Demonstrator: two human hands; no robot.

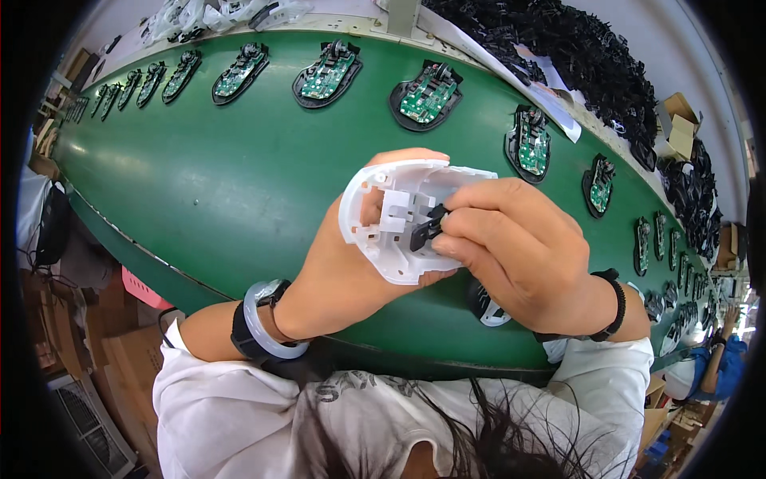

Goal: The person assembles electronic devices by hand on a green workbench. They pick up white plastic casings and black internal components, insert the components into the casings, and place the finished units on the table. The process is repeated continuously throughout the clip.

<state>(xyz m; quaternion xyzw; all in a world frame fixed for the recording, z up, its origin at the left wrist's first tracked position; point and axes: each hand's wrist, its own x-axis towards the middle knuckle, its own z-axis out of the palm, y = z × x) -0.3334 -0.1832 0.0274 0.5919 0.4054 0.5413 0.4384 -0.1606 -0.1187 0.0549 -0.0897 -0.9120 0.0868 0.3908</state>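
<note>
My left hand point(335, 267) is closed around a white plastic mouse shell point(399, 259), its hollow inside turned up toward me. Ribs, posts and a raised white block show within the shell. Between the thumb and fingers of my right hand point(519, 247) is a small black plastic part point(427, 231), held inside the shell beside the white block. Whether the part is seated there I cannot tell. Under my right hand, a black and white mouse piece point(488, 307) lies partly hidden on the green table point(199, 176).
Along the far side runs a row of black mouse bases with green circuit boards point(327, 76), curving down the right. A large heap of black parts point(558, 48) lies beyond, near an open cardboard box point(678, 124). Another person point(722, 363) in blue is at the far right.
</note>
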